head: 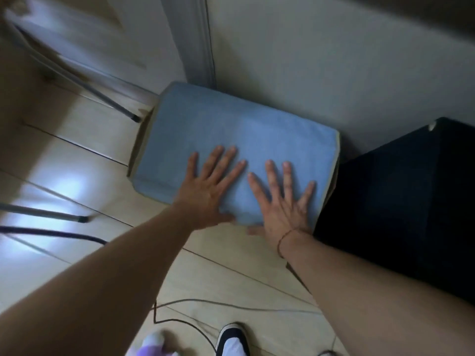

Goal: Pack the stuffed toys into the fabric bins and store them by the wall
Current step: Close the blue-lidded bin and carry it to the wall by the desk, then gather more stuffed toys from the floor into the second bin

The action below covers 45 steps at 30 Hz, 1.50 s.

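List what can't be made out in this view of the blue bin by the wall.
- Contents of the blue bin: hidden by its closed lid, head view.
- Whether the bin touches the wall: its far edge hides the gap.
- The dark box beside it: too dark, cut off by the right edge.
- Lid under the left hand and right hand: covered by flat palms.
- Metal legs at left: motion-blurred.
- Purple thing: cut off at the bottom.
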Tool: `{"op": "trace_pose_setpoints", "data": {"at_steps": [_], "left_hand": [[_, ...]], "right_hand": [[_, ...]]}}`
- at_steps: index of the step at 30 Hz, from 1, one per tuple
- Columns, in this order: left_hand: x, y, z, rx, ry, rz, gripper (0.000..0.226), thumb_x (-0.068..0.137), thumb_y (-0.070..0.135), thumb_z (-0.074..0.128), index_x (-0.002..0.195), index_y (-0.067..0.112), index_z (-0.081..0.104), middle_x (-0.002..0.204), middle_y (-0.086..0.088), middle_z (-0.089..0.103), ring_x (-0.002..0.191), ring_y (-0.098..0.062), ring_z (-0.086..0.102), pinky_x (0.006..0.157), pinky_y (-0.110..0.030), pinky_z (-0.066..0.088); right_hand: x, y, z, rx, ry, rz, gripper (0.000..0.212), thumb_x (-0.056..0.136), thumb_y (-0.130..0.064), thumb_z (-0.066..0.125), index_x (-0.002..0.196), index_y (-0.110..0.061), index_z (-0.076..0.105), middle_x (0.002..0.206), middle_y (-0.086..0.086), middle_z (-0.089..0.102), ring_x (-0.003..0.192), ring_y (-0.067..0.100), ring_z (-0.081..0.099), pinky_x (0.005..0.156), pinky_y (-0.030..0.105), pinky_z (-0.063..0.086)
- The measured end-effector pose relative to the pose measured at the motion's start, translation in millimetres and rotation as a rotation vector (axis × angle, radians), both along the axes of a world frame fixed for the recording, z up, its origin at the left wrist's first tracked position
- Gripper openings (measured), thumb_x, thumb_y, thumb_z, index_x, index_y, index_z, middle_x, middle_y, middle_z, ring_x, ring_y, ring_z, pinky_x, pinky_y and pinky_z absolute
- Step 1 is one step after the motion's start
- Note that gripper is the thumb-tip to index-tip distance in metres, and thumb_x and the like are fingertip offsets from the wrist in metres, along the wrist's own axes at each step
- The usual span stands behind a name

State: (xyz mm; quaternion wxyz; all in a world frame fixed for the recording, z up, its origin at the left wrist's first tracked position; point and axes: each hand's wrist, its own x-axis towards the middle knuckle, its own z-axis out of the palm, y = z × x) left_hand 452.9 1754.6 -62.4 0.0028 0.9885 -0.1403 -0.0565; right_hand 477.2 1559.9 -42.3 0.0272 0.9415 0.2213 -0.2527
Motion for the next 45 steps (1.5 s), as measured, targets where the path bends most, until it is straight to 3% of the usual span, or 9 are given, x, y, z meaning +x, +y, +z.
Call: {"op": "trace_pose_setpoints", "data": {"at_steps": [11,19,22,25,30,34,39,41,45], "left_hand": [[-32.8,-33.1,57.6,0.166,0.346,0.285,0.129,0.074,0.054,0.071,0.146,0.025,-0.032,0.154,-0.006,-0.038,0.144,-0.033,-0.027,0.111,-0.068,-0.004],[-187.5,-12.8,247.1,-0.449,0.474,1.305,0.103,0.084,0.048,0.054,0.151,0.025,-0.020,0.157,-0.002,-0.032,0.147,-0.032,-0.023,0.114,-0.063,-0.005],[-239.6,2.6,288.3,-0.485,0.427,1.446,0.100,0.084,0.048,0.051,0.151,0.026,-0.019,0.152,-0.001,-0.039,0.146,-0.032,-0.025,0.116,-0.061,-0.003],[-278.4,18.6,314.6,-0.537,0.384,1.567,0.095,0.087,0.050,0.048,0.151,0.027,-0.018,0.152,0.001,-0.039,0.147,-0.030,-0.021,0.117,-0.055,-0.004],[-360.6,35.7,336.4,-0.707,0.247,2.011,0.079,0.087,0.045,0.052,0.153,0.025,0.012,0.163,-0.001,-0.007,0.150,-0.027,-0.004,0.119,-0.052,0.008],[-451.0,15.6,331.4,-0.906,0.144,2.436,0.066,0.086,0.044,0.059,0.144,0.022,0.039,0.157,-0.007,0.024,0.145,-0.027,0.024,0.116,-0.045,0.024],[-583.0,-64.8,331.7,-1.476,-0.682,3.071,0.071,0.090,0.035,0.062,0.147,0.006,0.031,0.151,-0.016,0.038,0.135,-0.034,0.040,0.113,-0.041,0.032],[-622.9,-110.0,334.7,-1.287,-0.743,3.263,0.080,0.085,0.043,0.063,0.148,0.008,0.028,0.151,-0.017,0.037,0.135,-0.037,0.040,0.113,-0.046,0.032],[-667.2,-181.7,334.0,-0.536,-0.040,2.973,0.094,0.088,0.056,0.052,0.154,0.023,-0.006,0.163,-0.005,-0.007,0.150,-0.029,0.005,0.119,-0.050,0.011]], "right_hand": [[-12.8,3.8,52.0,-0.138,0.090,0.046,0.118,0.086,-0.051,0.063,0.136,-0.034,-0.042,0.146,0.001,-0.051,0.141,0.034,-0.036,0.108,0.076,-0.003],[-83.5,50.6,269.3,-0.069,0.159,0.030,0.087,0.089,-0.068,0.033,0.153,-0.031,-0.013,0.156,0.002,-0.036,0.145,0.030,-0.029,0.116,0.064,0.010],[-111.5,82.4,318.2,-0.037,0.055,0.273,0.083,0.091,-0.067,0.029,0.153,-0.032,-0.013,0.153,0.000,-0.041,0.142,0.027,-0.036,0.117,0.062,0.011],[-142.5,116.9,342.1,0.101,-0.067,0.528,0.079,0.088,-0.064,0.040,0.154,-0.029,0.014,0.164,0.004,-0.010,0.146,0.022,-0.029,0.109,0.063,0.028],[-208.8,172.7,360.1,0.234,-0.017,0.837,0.073,0.083,-0.062,0.037,0.145,-0.024,0.039,0.163,0.006,0.013,0.149,0.016,-0.019,0.109,0.054,0.030],[-260.1,194.2,365.1,0.115,0.188,1.102,0.068,0.093,-0.059,0.039,0.153,-0.032,0.019,0.163,-0.001,-0.015,0.149,0.019,-0.020,0.121,0.042,0.002],[-309.0,185.0,366.9,-0.025,0.250,1.241,0.067,0.095,-0.058,0.038,0.152,-0.031,0.016,0.164,-0.003,-0.004,0.151,0.020,-0.012,0.124,0.041,0.008],[-331.9,174.6,363.0,-0.094,0.197,1.302,0.071,0.094,-0.061,0.034,0.153,-0.032,0.008,0.164,-0.002,-0.007,0.151,0.022,-0.013,0.124,0.045,0.009],[-416.6,154.3,346.9,-0.027,0.117,1.491,0.088,0.086,-0.068,0.043,0.154,-0.033,0.001,0.165,0.005,-0.006,0.151,0.033,-0.004,0.112,0.063,0.022]]}}
